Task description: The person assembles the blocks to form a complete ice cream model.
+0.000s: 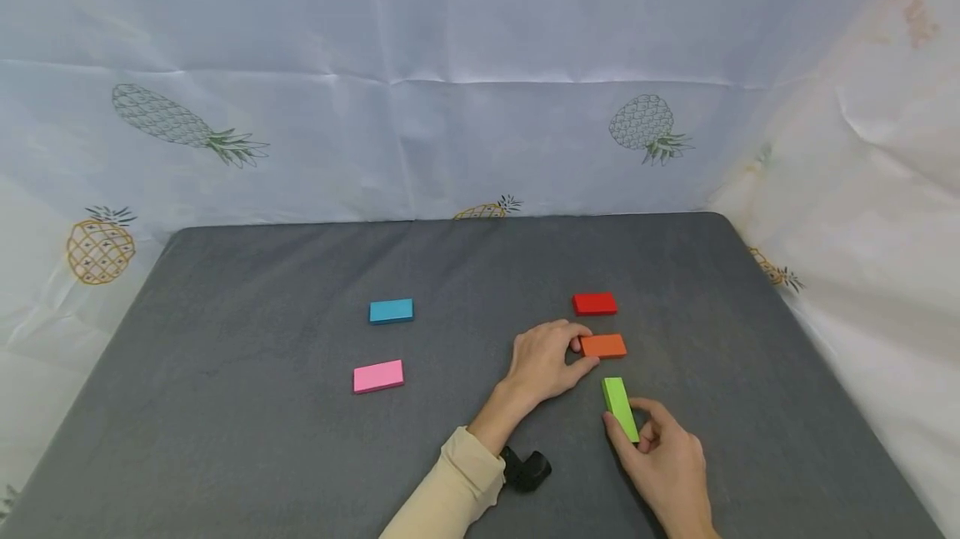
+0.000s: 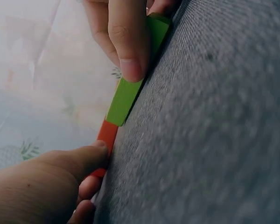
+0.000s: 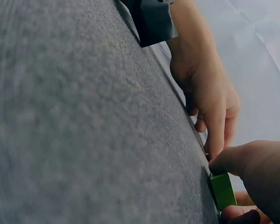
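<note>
Left hand (image 1: 543,362) pinches the orange block (image 1: 603,346) flat on the counter (image 1: 225,406); right hand (image 1: 667,460) grips the green block (image 1: 620,407) just beside it. Risk: a nudge may knock the two blocks askew.

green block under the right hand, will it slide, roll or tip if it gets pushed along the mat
The green block looks stiff and flat-sided, so it probably slides rather than rolls. The gray mat looks textured, so it may drag a little. It seems to lie on a broad face, gripped by the right hand, so tipping seems unlikely.
</note>
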`<state>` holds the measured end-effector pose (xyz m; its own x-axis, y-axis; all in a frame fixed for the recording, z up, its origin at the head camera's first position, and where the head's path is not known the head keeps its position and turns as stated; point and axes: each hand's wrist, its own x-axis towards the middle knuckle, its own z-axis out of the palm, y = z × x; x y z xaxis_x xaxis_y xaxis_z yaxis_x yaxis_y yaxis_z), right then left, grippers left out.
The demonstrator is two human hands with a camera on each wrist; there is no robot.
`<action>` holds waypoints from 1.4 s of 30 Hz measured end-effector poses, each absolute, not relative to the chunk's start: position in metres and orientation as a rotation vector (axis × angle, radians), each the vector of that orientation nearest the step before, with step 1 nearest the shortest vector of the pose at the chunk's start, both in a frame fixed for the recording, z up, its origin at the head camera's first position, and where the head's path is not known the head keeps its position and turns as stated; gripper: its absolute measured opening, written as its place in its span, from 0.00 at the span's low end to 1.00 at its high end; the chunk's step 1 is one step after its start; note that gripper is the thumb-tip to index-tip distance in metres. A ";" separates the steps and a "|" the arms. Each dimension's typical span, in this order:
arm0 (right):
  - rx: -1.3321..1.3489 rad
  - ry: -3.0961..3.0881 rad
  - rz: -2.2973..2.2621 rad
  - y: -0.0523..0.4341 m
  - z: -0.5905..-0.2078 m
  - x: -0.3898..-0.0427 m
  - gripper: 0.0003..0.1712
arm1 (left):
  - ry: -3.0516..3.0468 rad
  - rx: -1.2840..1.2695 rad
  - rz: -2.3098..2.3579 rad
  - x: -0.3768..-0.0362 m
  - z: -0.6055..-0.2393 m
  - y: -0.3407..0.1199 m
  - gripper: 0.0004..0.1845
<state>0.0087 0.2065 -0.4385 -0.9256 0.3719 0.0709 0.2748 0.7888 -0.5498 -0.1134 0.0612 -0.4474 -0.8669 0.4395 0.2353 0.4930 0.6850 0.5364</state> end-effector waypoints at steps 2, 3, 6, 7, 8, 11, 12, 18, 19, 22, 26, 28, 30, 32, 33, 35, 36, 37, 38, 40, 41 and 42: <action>-0.502 -2.808 0.835 0.206 -0.439 0.009 0.21 | -2.819 -0.795 -0.944 -0.114 -0.446 0.060 0.15; -0.504 -2.812 0.837 0.205 -0.439 0.008 0.21 | -2.825 -0.805 -0.952 -0.114 -0.446 0.060 0.15; -0.508 -2.815 0.839 0.203 -0.440 0.007 0.20 | -2.836 -0.834 -0.982 -0.115 -0.444 0.058 0.15; -0.510 -2.815 0.839 0.203 -0.440 0.007 0.20 | -2.838 -0.843 -0.993 -0.116 -0.443 0.057 0.15; -0.508 -2.814 0.840 0.202 -0.440 0.007 0.20 | -2.842 -0.851 -1.000 -0.116 -0.442 0.057 0.15; -0.500 -2.814 0.848 0.201 -0.440 0.006 0.20 | -2.850 -0.871 -1.025 -0.118 -0.441 0.055 0.15; -0.497 -2.816 0.850 0.200 -0.440 0.006 0.20 | -2.854 -0.877 -1.032 -0.118 -0.440 0.054 0.15; -0.498 -2.829 0.882 0.199 -0.439 0.006 0.21 | -2.855 -0.918 -1.085 -0.120 -0.437 0.048 0.15; -0.496 -2.828 0.888 0.199 -0.439 0.006 0.21 | -2.851 -0.925 -1.097 -0.120 -0.437 0.047 0.15; -0.482 -2.823 0.903 0.199 -0.439 0.006 0.20 | -2.834 -0.943 -1.151 -0.121 -0.436 0.044 0.14; -0.469 -2.820 0.905 0.196 -0.439 0.007 0.20 | -2.821 -0.955 -1.230 -0.122 -0.436 0.040 0.14; -0.466 -2.824 0.909 0.194 -0.438 0.007 0.20 | -2.817 -0.963 -1.253 -0.122 -0.436 0.038 0.14; -0.460 -2.831 0.914 0.192 -0.438 0.007 0.20 | -2.814 -0.969 -1.274 -0.122 -0.436 0.036 0.14; -0.458 -2.838 0.926 0.190 -0.437 0.007 0.20 | -2.815 -0.968 -1.289 -0.121 -0.435 0.033 0.15; -0.459 -2.840 0.932 0.189 -0.437 0.007 0.20 | -2.814 -0.967 -1.295 -0.121 -0.435 0.032 0.15; -0.459 -2.846 0.935 0.188 -0.437 0.008 0.20 | -2.810 -0.967 -1.306 -0.121 -0.435 0.030 0.15; -0.457 -2.846 0.941 0.187 -0.437 0.008 0.20 | -2.805 -0.969 -1.307 -0.121 -0.435 0.029 0.15; -0.457 -2.848 0.944 0.186 -0.436 0.008 0.20 | -2.802 -0.973 -1.304 -0.121 -0.435 0.027 0.15; -0.455 -2.849 0.947 0.184 -0.436 0.008 0.20 | -2.799 -0.975 -1.302 -0.121 -0.435 0.026 0.15; -0.444 -2.851 0.963 0.182 -0.436 0.009 0.20 | -2.796 -0.979 -1.304 -0.121 -0.435 0.024 0.15; -0.438 -2.849 0.975 0.180 -0.436 0.009 0.20 | -2.796 -0.979 -1.305 -0.121 -0.435 0.022 0.14; -0.436 -2.848 0.986 0.179 -0.437 0.009 0.20 | -2.797 -0.979 -1.307 -0.121 -0.435 0.020 0.14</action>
